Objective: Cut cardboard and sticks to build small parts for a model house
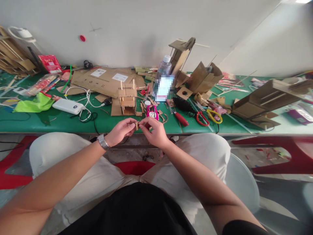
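Between my two hands is a small cardboard piece [137,126], held at the table's front edge. My left hand [122,130], with a metal watch on its wrist, pinches the piece from the left. Fingers of my right hand [154,130] close on its other side. Just beyond them stands a small cardboard frame [128,100] with wooden sticks rising from its top. A pink case with a cartoon face [152,112] lies beside it, close to my right hand. The fingertips partly cover the piece, so its full shape is hidden.
On the green table [66,125], a white power bank [67,106] with cables lies left. A bottle [165,67] stands behind a blurred bright screen [164,88]. Red-handled scissors [202,118], yellow-handled scissors [214,116] and a red-handled tool [181,119] lie right, near a large cardboard structure [266,99].
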Demonstrator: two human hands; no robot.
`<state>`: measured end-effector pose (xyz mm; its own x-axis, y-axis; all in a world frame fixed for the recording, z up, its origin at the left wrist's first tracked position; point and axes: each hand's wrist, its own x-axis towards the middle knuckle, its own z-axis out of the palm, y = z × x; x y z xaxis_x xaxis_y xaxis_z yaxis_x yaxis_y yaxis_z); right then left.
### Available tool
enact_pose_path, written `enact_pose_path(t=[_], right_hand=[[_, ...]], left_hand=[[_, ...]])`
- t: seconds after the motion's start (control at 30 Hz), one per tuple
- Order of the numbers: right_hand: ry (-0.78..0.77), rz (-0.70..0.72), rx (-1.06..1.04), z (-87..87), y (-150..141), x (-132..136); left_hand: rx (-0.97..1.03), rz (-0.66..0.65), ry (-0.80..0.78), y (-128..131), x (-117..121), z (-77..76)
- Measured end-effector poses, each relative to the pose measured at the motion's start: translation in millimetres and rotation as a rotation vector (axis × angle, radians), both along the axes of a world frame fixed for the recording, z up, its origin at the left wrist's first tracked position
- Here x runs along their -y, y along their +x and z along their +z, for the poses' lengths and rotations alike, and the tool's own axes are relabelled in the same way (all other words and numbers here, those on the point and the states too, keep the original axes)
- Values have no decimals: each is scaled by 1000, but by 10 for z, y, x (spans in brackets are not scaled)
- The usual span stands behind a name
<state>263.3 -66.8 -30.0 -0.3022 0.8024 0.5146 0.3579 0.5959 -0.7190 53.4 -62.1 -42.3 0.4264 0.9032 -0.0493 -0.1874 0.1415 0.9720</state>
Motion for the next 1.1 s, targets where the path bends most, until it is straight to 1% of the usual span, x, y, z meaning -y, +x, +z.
enact_pose_path(t=[0.23, 0.37, 0.7, 0.9, 1.1], right_hand=[[-18, -2, -17, 8, 3, -3], [-10, 4, -18, 1, 5, -7], [-15, 4, -11, 1, 0, -6], [-16, 9, -18, -13, 3, -19], [-18, 10, -9, -20, 3, -21]], left_hand=[[-151, 71, 81, -22, 8, 50], [-205, 92, 114, -25, 4, 73], [-243, 127, 165, -16, 0, 110], [-235, 123, 185, -21, -9, 89], [-221, 145, 144, -23, -12, 58]])
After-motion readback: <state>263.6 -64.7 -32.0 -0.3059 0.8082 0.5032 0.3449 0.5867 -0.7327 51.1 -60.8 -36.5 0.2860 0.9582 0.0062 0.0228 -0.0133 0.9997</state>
